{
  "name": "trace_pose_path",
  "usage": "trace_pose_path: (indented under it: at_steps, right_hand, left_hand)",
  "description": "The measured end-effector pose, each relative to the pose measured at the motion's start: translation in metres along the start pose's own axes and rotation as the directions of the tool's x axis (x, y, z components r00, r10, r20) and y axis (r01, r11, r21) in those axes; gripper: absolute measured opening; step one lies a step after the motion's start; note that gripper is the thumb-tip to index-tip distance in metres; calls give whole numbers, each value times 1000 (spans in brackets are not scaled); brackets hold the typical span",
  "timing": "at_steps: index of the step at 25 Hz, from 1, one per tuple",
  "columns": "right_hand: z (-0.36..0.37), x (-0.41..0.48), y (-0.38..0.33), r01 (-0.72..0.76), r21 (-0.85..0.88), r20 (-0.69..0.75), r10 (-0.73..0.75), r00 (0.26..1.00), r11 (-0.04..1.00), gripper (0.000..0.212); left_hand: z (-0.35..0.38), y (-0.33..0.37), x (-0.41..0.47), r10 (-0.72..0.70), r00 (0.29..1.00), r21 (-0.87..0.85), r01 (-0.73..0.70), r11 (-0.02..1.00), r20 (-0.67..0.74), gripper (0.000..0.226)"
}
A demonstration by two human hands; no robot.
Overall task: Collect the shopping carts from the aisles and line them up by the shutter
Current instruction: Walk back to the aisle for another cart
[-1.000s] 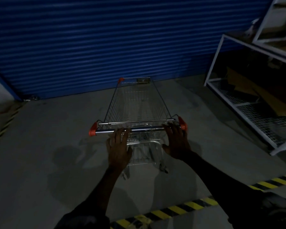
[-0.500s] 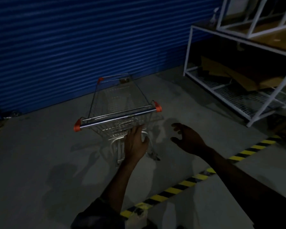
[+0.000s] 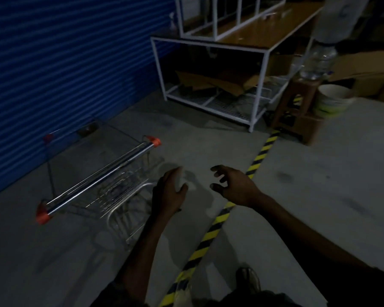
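A wire shopping cart (image 3: pixel 102 178) with a chrome handle and orange end caps stands on the concrete floor at the left, its front end close to the blue roller shutter (image 3: pixel 64 63). My left hand (image 3: pixel 171 191) hangs in the air just right of the cart's handle, fingers relaxed, touching nothing. My right hand (image 3: pixel 233 185) is further right, above the floor, fingers spread and loosely bent, empty. Both hands are off the cart.
A white metal rack (image 3: pixel 211 69) with flattened cardboard on its lower shelf stands right of the shutter. A brown stool (image 3: pixel 297 100), a pale bucket (image 3: pixel 333 98) and cardboard boxes sit at the far right. Yellow-black floor tape (image 3: pixel 226 213) runs diagonally under my hands.
Both hands let go of the cart handle and drew back. The view swung to the right, so the cart now sits at the left by the shutter.
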State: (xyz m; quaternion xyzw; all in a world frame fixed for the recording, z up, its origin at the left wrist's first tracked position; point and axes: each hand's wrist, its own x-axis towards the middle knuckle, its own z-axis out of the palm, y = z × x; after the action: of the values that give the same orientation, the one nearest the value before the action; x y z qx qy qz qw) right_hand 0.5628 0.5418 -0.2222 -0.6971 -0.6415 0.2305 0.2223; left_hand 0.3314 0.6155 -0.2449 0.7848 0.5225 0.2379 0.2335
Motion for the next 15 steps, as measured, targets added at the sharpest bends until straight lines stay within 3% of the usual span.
trace_pose_path:
  at_steps: [6, 15]
  right_hand:
    - [-29, -104, 35, -234, 13, -198, 232, 952, 972, 61]
    - [-76, -278, 85, -482, 56, -523, 437, 732, 874, 66]
  left_hand:
    - [41, 75, -15, 233, 961, -54, -227, 972, 150, 57]
    - [115, 205, -75, 515, 809, -152, -493, 857, 283, 56]
